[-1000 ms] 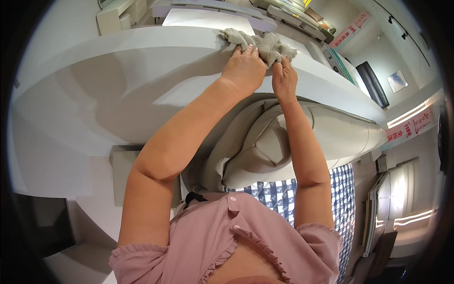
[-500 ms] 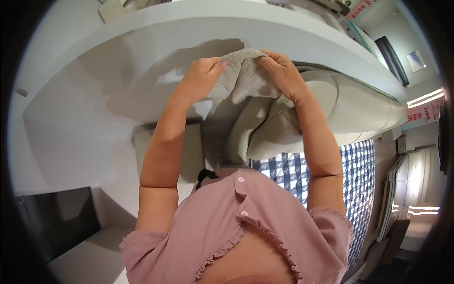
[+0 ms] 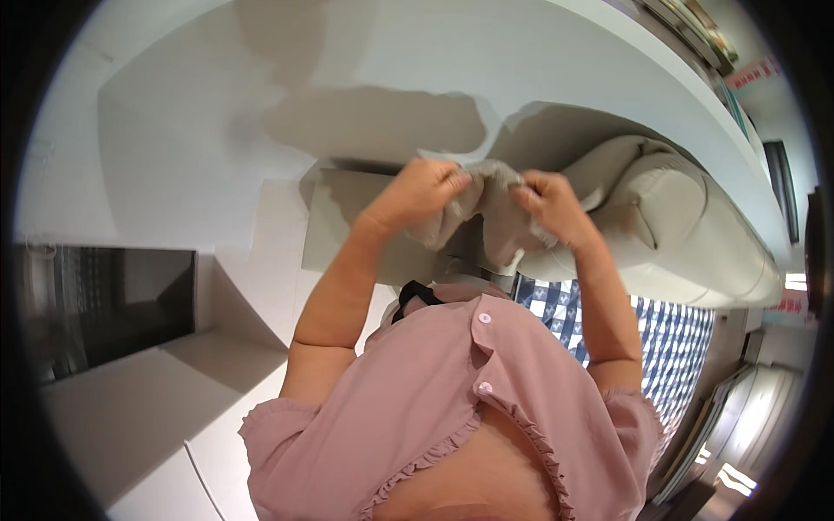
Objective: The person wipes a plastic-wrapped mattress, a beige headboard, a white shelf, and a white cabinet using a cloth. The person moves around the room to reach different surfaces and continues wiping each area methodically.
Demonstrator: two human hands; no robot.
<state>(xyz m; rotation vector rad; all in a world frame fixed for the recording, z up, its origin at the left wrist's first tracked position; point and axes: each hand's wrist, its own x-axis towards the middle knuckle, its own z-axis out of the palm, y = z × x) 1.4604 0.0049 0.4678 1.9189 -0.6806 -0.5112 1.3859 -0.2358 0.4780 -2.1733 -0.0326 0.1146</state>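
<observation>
A soft greyish-beige cloth point(image 3: 499, 217) hangs bunched between my two hands, its loose ends drooping. My left hand point(image 3: 424, 193) is closed on its left side, fingers pinched at the upper edge. On the other side my right hand point(image 3: 556, 204) grips the cloth's upper right part. The cloth is slightly blurred by motion. It is held up in front of my body, between a beige box-like piece point(image 3: 347, 217) on the left and a light padded leather headboard point(image 3: 669, 204) on the right.
Below the headboard lies a blue-and-white checked bedspread point(image 3: 678, 347). A dark glossy panel point(image 3: 122, 304) stands at the left. A pale wall point(image 3: 200, 156) with a long ledge point(image 3: 643, 43) curves across the far side, with items on the ledge at the upper right.
Both hands have come down and nearer my body with the cloth, which now droops in two folds. The view has shifted, showing more of the dark panel and beige box-like piece.
</observation>
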